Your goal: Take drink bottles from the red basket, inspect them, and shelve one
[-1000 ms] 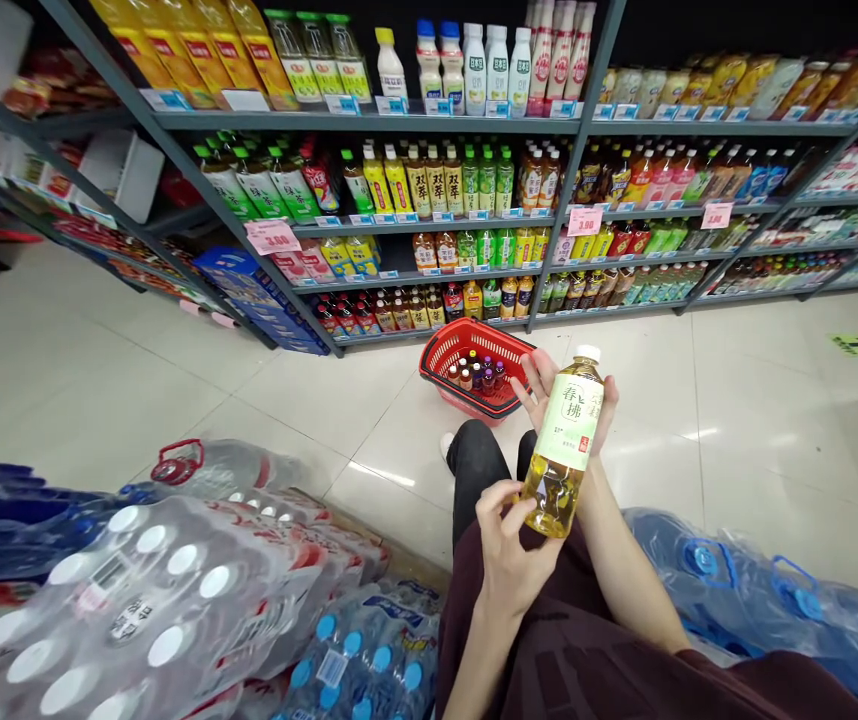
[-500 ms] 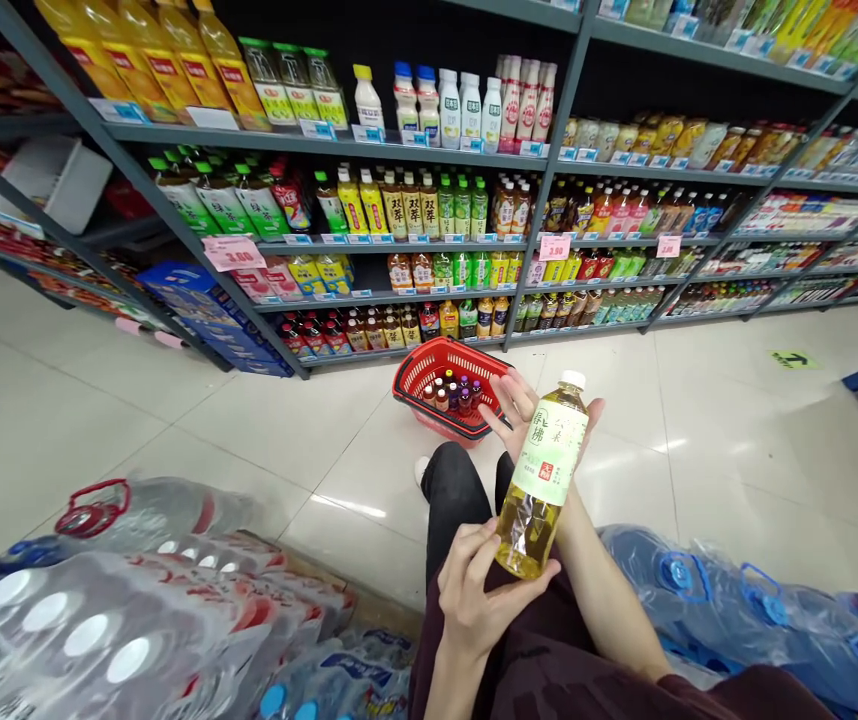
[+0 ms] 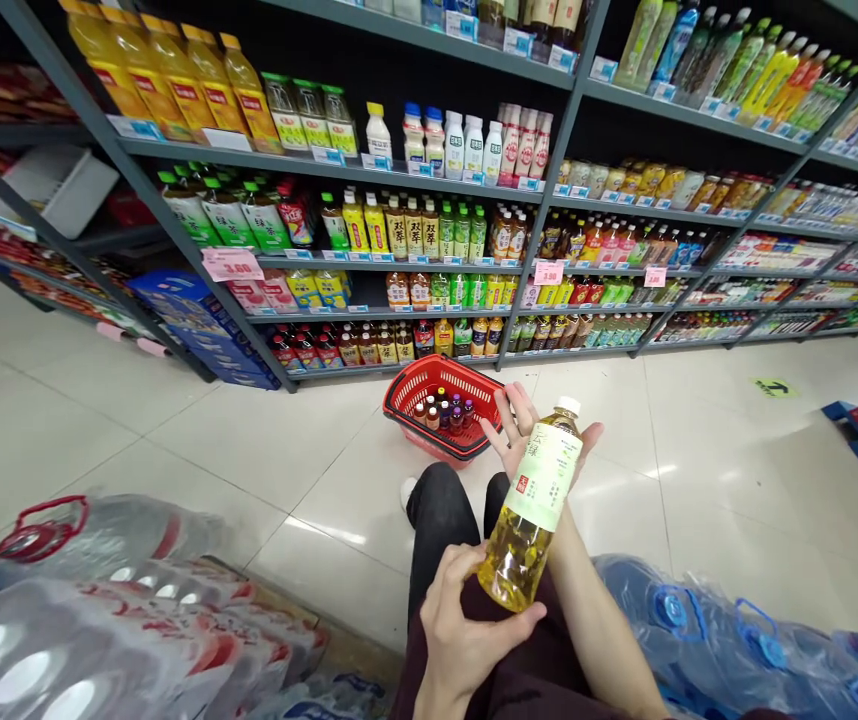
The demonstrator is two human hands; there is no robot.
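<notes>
Steadying a tea bottle (image 3: 515, 565) at a slant above our lap, we seem to be at the step of looking over its printed side, since the label (image 3: 549, 480) faces up towards us. Our left hand (image 3: 455, 630) pinches the base, thumb on one side and fingers on the other. Our right hand (image 3: 511, 452) lies behind the upper part, its fingers fanned out to the left and its thumb showing past the far edge; how firmly the palm presses we cannot tell, as the bottle covers it. Any next move, we judge, calls for keeping the base pinched while the spread fingers roll the bottle or wrap around it.

Clear plastic shows golden-yellow liquid with bright glints below the label. That wrap is pale green, with dark characters and a small red square; its finest lettering is too small for us to read. The white cap (image 3: 568, 405) is on, pointing away from us. Beyond, on the floor (image 3: 309, 430), stands a red shopping basket (image 3: 478, 385) with small bottles (image 3: 444, 413) inside.
</notes>
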